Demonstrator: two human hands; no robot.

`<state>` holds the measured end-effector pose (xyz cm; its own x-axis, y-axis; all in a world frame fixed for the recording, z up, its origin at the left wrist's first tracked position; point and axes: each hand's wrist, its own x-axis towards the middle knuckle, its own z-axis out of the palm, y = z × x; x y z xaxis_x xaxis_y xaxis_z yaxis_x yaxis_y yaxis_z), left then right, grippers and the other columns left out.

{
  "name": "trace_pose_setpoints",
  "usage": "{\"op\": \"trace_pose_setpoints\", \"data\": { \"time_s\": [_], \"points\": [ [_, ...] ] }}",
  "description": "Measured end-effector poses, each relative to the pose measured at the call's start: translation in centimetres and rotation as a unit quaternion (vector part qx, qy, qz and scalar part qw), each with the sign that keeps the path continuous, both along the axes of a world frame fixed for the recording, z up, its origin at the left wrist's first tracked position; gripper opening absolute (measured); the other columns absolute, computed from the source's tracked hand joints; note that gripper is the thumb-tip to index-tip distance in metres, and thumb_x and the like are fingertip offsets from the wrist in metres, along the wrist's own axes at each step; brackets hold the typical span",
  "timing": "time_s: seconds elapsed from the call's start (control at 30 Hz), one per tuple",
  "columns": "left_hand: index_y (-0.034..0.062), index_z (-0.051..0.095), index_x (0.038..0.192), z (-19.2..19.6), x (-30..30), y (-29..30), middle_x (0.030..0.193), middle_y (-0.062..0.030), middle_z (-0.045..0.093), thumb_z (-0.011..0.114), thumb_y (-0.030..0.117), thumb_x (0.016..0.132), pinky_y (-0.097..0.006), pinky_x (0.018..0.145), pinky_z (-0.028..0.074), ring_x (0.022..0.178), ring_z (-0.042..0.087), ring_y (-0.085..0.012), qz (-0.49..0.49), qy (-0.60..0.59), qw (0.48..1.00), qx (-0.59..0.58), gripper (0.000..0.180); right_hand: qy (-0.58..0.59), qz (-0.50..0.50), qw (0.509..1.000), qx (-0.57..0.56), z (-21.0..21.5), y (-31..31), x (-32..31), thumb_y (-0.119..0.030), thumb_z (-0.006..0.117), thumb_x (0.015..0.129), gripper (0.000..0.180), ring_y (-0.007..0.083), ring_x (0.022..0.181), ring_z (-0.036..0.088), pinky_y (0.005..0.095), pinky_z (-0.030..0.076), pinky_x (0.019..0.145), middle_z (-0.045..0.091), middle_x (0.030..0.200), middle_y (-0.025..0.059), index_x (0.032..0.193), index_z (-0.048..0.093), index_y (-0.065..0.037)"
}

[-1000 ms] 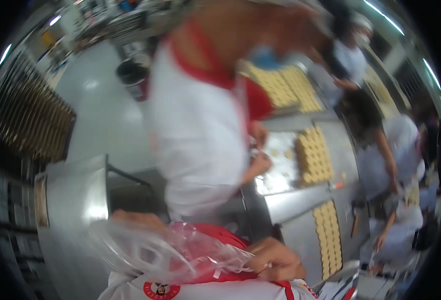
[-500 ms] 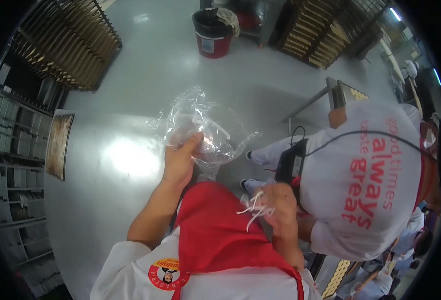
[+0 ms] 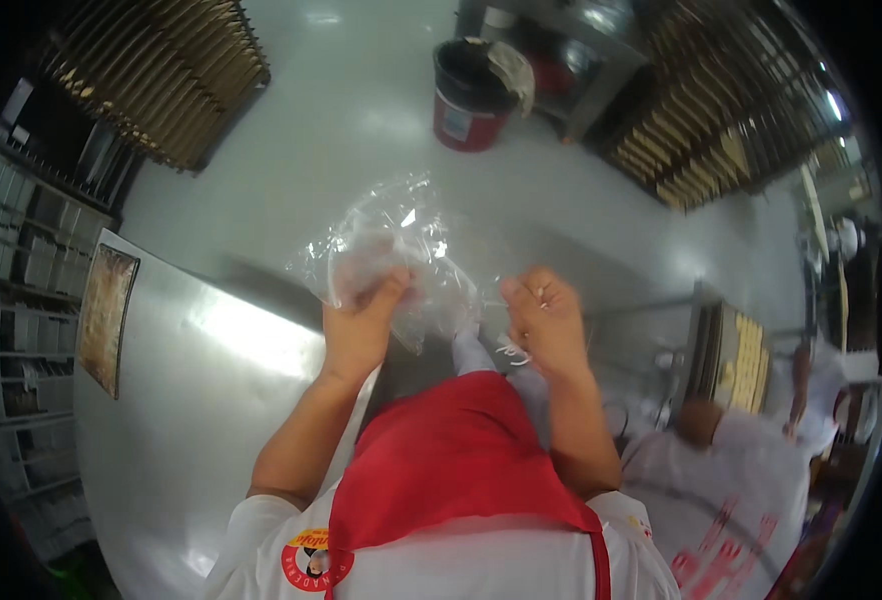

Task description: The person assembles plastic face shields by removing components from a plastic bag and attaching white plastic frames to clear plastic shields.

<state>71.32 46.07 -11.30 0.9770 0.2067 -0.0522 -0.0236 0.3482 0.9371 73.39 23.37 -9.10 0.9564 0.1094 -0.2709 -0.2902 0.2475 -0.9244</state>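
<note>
A thin, clear plastic bag (image 3: 416, 222) spreads out in front of my red apron, crumpled and shiny. My left hand (image 3: 361, 318) grips it near its lower left, thumb on top; the fingers show only hazily through the film. Just right of the bag, my right hand (image 3: 549, 322) is closed, with thin white strips (image 3: 513, 352) poking out below its fingers. Its fingertips are close to the bag's right edge; whether they touch the film I cannot tell.
A steel table (image 3: 211, 420) with a browned baking tray (image 3: 109, 320) lies left. Ahead are a red bucket (image 3: 469, 128) and tray racks (image 3: 166, 75). At the right are trays of pale dough pieces (image 3: 746, 362) and a blurred co-worker in a white shirt (image 3: 731, 490).
My right hand has risen with the white strips, up beside the bag. My left hand still holds the bag. The view has shifted, and the co-worker now appears lower right.
</note>
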Motion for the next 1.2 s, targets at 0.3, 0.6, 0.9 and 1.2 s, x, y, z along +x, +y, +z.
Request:
{"op": "trace_pose_setpoints", "data": {
  "time_s": [0.3,0.6,0.9,1.2],
  "points": [
    [-0.0045,0.057,0.139,0.4,25.1,-2.0,0.118,-0.0158,0.072,0.075,0.007,0.098,-0.039,0.084,0.065,0.102,0.075,-0.0252,0.087,0.069,0.993,-0.027,0.046,-0.118,0.22,0.936,-0.25,-2.1,0.7,30.2,-0.032,0.065,0.107,0.047,0.0055,0.061,0.041,0.0306,0.035,0.055,0.042,0.062,-0.0032,0.073,0.051,-0.003],
    [0.0003,0.043,0.155,-2.1,49.8,5.8,0.126,-0.0209,0.071,0.059,0.041,0.109,-0.041,0.09,0.062,0.103,0.074,-0.029,0.099,0.077,0.991,-0.039,0.064,-0.209,0.285,0.89,-0.286,-2.1,9.0,57.6,-0.019,0.062,0.103,0.036,0.0096,0.06,0.047,0.0348,0.038,0.054,0.051,0.062,0.0076,0.075,0.056,0.003],
    [0.0038,0.042,0.158,1.3,81.3,20.1,0.143,-0.0234,0.059,0.027,0.062,0.113,-0.048,0.104,0.055,0.123,0.065,-0.0351,0.046,0.087,0.982,-0.162,0.074,-0.186,0.276,0.896,-0.294,2.0,19.7,86.7,-0.017,0.063,0.1,0.035,0.0103,0.057,0.04,0.0365,0.036,0.053,0.041,0.058,0.0079,0.073,0.052,0.002],
    [-0.003,0.042,0.155,2.4,112.9,27.8,0.135,-0.0235,0.064,0.029,0.052,0.115,-0.049,0.099,0.058,0.114,0.069,-0.0344,-0.01,0.083,0.996,-0.04,0.069,-0.134,0.384,0.874,-0.266,1.7,26.1,119.1,-0.023,0.064,0.102,0.039,0.0091,0.064,0.034,0.0352,0.033,0.054,0.035,0.065,0.0058,0.078,0.051,0.004]
  ]
}}
